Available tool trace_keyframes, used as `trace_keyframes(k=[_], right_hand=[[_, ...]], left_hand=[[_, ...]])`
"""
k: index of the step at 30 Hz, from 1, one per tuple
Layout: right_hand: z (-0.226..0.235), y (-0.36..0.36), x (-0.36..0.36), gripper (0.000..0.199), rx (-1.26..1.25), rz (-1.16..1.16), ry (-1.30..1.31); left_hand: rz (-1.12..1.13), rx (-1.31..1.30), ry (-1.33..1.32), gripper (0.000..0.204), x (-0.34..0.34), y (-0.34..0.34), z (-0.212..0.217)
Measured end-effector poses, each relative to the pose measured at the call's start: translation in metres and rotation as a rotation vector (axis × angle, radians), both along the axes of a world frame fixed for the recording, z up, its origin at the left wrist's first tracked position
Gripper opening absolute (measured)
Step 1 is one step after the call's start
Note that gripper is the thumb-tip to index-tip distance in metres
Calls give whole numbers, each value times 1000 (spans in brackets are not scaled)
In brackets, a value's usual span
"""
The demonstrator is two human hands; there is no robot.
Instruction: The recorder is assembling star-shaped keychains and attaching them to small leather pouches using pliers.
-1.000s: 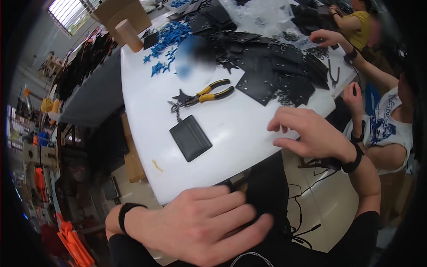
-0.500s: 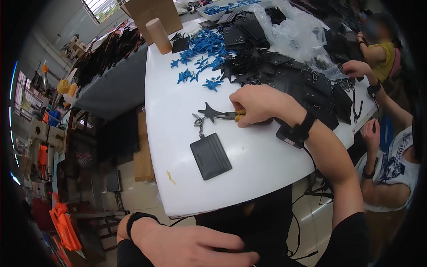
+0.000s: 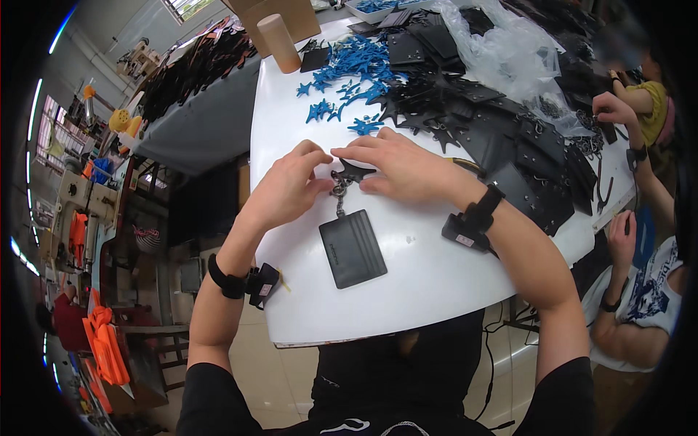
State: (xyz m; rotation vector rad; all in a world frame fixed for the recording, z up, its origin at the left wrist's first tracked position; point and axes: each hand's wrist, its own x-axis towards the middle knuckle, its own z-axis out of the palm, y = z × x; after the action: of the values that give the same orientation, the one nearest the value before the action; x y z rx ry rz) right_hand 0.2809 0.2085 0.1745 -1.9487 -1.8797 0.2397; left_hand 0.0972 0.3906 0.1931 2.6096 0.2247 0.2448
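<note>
Card holder (image 3: 352, 249), black: lies flat on the tabletop (image 3: 429, 283), inward of its near left corner. Chain (image 3: 340, 208): runs from holder toward your hands. Star (image 3: 355, 171), black: partly under your right hand (image 3: 407, 168), half-open, grip unclear. Your left hand (image 3: 285, 187): half-curled by the chain's upper end, hold unclear. Risks: with that end half-hidden, a pinch could miss; a tug could drag the holder.

Head fisheye, looking down, rim unclear
</note>
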Motion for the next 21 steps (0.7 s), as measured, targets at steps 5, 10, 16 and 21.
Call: trace_keyframes(k=[5, 10, 16, 21], right_hand=[[8, -3, 5, 60, -110, 44, 4], [7, -19, 9, 78, -4, -28, 181], [17, -26, 9, 92, 131, 27, 431], [19, -26, 1, 96, 205, 134, 548]], left_hand=[[13, -64, 72, 17, 7, -6, 0], [27, -90, 6, 9, -1, -12, 16], [-146, 269, -280, 9, -15, -33, 83], [-159, 140, -198, 10, -18, -42, 124]])
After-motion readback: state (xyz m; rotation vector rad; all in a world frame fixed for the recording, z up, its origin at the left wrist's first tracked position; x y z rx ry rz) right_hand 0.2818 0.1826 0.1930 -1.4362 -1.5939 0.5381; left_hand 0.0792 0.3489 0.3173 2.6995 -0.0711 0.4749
